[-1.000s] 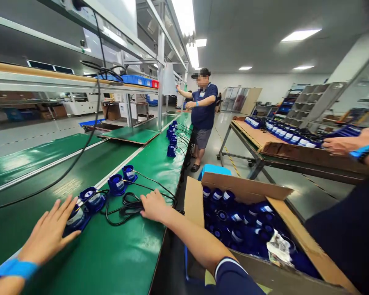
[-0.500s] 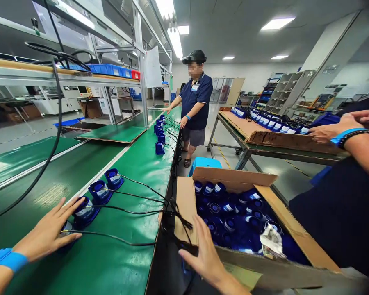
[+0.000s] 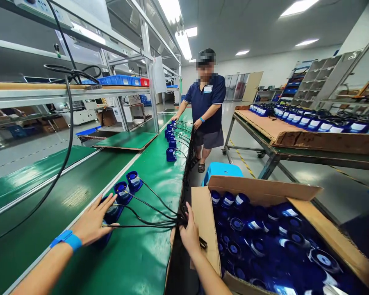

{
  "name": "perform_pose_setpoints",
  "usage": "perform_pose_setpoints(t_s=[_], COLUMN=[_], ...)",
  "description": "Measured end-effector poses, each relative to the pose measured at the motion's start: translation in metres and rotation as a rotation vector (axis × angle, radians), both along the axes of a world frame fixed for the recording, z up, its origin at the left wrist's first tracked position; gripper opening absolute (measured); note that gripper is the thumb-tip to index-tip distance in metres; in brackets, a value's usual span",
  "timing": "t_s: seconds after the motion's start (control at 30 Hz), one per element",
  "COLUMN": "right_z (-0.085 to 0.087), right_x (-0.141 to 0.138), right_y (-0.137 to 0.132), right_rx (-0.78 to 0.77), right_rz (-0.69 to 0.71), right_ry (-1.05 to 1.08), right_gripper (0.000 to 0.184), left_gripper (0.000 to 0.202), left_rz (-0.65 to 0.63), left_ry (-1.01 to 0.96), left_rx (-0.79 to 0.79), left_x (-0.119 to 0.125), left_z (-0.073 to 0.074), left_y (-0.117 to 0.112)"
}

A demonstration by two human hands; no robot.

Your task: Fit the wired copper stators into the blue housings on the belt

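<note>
My left hand (image 3: 94,223), with a blue wrist strap, lies flat on a blue fan unit (image 3: 112,213) at the near end of a row on the green bench (image 3: 132,262). Two more blue fan units (image 3: 129,186) stand just beyond it. Their black cables (image 3: 150,215) run right across the mat to the bench edge. My right hand (image 3: 190,233) is closed around the bunched cables there, beside the flap of an open cardboard box (image 3: 204,221) full of blue fan units.
A person in a dark polo (image 3: 206,110) stands further along the bench by another row of blue units (image 3: 171,141). A blue stool (image 3: 222,170) is behind the box. A table (image 3: 295,137) at right carries more units. Shelving and a hanging cable (image 3: 68,123) are at left.
My right hand came up from below the bench edge and closed on the cable bundle. The cables are pulled straighter toward the edge. The sleeve and hands at the right have left view.
</note>
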State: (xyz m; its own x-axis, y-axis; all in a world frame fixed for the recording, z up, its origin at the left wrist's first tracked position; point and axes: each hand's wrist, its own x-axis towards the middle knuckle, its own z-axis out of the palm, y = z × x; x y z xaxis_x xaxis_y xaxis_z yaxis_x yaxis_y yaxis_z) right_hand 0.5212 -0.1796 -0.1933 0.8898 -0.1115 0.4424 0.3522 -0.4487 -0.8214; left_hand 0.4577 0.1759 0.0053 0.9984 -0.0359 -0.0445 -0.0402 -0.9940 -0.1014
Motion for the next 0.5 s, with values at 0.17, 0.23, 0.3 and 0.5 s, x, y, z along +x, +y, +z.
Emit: perform_pose_setpoints(t_s=[0.17, 0.23, 0.3, 0.5], right_z=[0.031, 0.055, 0.079, 0.086], right_x=[0.103, 0.148, 0.182, 0.179], right_y=[-0.003, -0.006, -0.010, -0.018], right_rx=[0.045, 0.014, -0.036, -0.294], right_rz=[-0.131, -0.221, -0.269, -0.201], right_ry=[0.190, 0.232, 0.262, 0.353], right_gripper=[0.074, 0.071, 0.066, 0.078], left_gripper=[0.105, 0.107, 0.114, 0.106], left_rz=[0.030, 0.062, 0.090, 0.116], left_ry=[-0.043, -0.091, -0.174, -0.395], left_rx=[-0.016, -0.012, 0.008, 0.069], left_x=[0.069, 0.099, 0.121, 0.091], left_z=[-0.004, -0.004, -0.002, -0.029], left_y=[-0.024, -0.034, -0.042, -0.062])
